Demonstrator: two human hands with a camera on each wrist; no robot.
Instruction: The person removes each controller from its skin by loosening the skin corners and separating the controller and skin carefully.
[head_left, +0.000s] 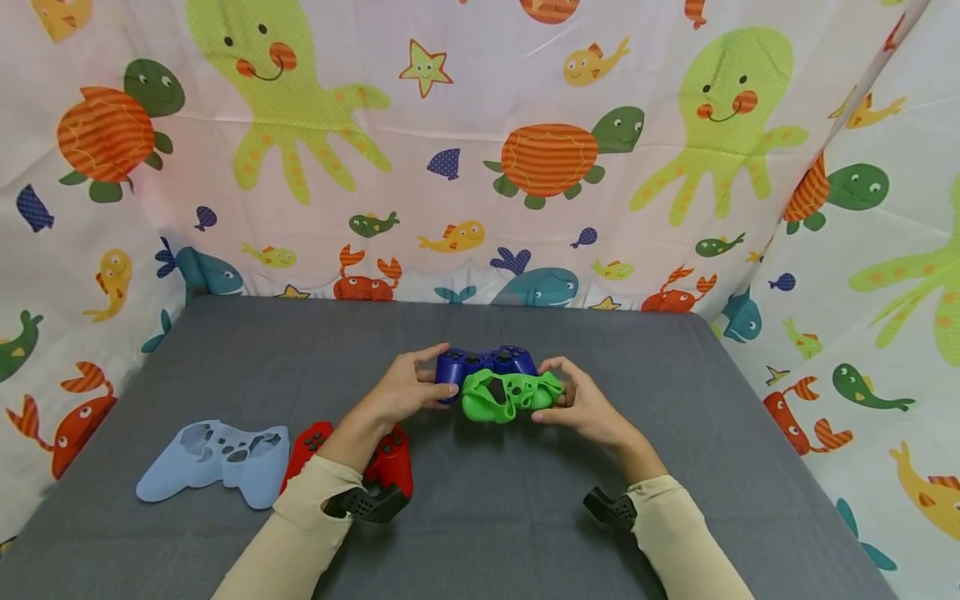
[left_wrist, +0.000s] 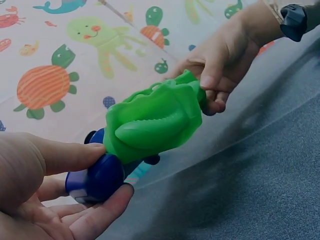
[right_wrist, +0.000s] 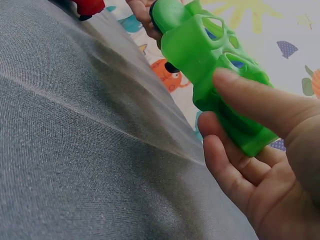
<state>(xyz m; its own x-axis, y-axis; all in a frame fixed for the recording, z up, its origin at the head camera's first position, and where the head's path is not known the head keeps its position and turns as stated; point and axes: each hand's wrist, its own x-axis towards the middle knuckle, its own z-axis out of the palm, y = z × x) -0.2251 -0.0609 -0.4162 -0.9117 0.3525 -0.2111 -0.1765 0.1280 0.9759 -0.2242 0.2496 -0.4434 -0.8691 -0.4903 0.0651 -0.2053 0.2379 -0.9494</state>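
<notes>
My left hand (head_left: 405, 386) grips the left handle of a blue game controller (head_left: 448, 365), thumb on one side and fingers on the other. A bright green silicone controller cover (head_left: 528, 390), with cut-out holes, lies against the near side of the controller. Its right end is pinched between the thumb and fingers of my right hand (head_left: 588, 407). In the left wrist view the cover (left_wrist: 155, 120) looks folded and bulging, with the blue handle (left_wrist: 97, 177) sticking out of it. Bits of blue show through the holes of the cover (right_wrist: 200, 50) in the right wrist view. Both are held above the table.
A light blue silicone cover (head_left: 225, 458) lies flat on the grey cloth-covered table (head_left: 525, 533) at the left. Beside it is a red game controller (head_left: 395, 467), partly hidden under my left forearm. A sea-animal curtain (head_left: 465, 100) hangs behind the table and at its sides.
</notes>
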